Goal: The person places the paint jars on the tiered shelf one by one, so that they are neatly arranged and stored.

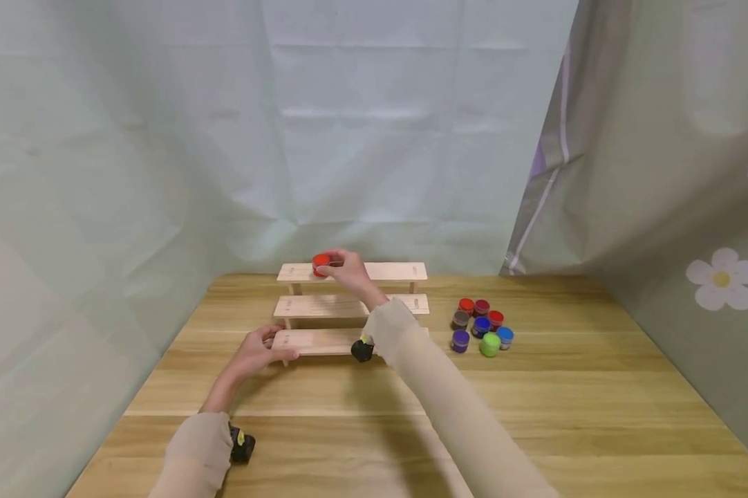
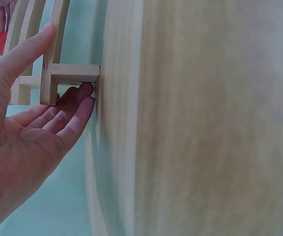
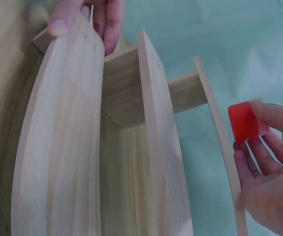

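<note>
My right hand (image 1: pixel 350 272) pinches a small red jar (image 1: pixel 320 264) between thumb and fingers at the left part of the top step of a three-tier wooden stand (image 1: pixel 324 305). In the right wrist view, the red jar (image 3: pixel 243 121) is beside the top board's edge. My left hand (image 1: pixel 254 355) grips the left end of the lowest step. Seen from the left wrist, the thumb of that hand (image 2: pixel 28 128) lies along the board and the other fingers curl round by its support. The stand's right end is partly hidden behind my right sleeve.
Right of the stand, a loose group of small jars stands on the wooden table (image 1: pixel 567 387), among them a green jar (image 1: pixel 489 344), a purple jar (image 1: pixel 460 340) and a brown jar (image 1: pixel 460 319). A pale curtain (image 1: pixel 374 152) hangs behind the table.
</note>
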The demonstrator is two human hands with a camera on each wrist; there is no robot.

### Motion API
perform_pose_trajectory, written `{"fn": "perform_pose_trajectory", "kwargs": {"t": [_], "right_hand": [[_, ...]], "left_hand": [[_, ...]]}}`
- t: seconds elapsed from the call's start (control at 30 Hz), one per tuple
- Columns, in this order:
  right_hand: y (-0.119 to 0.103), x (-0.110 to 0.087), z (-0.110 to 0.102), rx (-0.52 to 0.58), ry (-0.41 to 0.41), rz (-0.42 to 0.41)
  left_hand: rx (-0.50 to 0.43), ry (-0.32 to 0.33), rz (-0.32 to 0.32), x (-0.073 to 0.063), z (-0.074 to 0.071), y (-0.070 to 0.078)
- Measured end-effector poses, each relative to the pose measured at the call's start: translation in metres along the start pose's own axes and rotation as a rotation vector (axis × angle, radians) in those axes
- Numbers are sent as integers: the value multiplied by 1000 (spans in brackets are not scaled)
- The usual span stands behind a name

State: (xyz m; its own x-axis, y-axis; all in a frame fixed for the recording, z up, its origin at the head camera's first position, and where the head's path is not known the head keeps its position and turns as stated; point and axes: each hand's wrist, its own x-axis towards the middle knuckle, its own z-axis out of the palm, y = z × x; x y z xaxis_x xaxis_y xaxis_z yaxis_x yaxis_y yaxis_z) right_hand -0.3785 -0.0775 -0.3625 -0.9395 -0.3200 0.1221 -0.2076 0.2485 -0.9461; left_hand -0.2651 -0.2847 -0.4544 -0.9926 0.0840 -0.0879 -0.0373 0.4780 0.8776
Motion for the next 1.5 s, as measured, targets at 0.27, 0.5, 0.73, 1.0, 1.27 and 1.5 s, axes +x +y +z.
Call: {"fn": "perform_pose_trajectory", "kwargs": {"t": [0.27, 0.5, 0.73, 1.0, 1.27, 1.5], "right_hand": [[-4, 6, 16, -42, -9, -23], [-4, 5, 17, -95, 17, -19], [-6, 3, 17, -107, 8, -22], [-6, 1, 10, -31, -10, -6], [-5, -4, -9, 59, -6, -19], [-3, -8, -32, 109, 11, -22]], "left_hand": [[23, 3, -3, -4, -4, 1], [29, 18, -19, -2, -1, 5], [39, 22, -8, -2, -2, 6], [23, 13, -5, -2, -2, 3], [19, 21, -7, -1, 1, 3], [20, 20, -2, -3, 0, 4]]}}
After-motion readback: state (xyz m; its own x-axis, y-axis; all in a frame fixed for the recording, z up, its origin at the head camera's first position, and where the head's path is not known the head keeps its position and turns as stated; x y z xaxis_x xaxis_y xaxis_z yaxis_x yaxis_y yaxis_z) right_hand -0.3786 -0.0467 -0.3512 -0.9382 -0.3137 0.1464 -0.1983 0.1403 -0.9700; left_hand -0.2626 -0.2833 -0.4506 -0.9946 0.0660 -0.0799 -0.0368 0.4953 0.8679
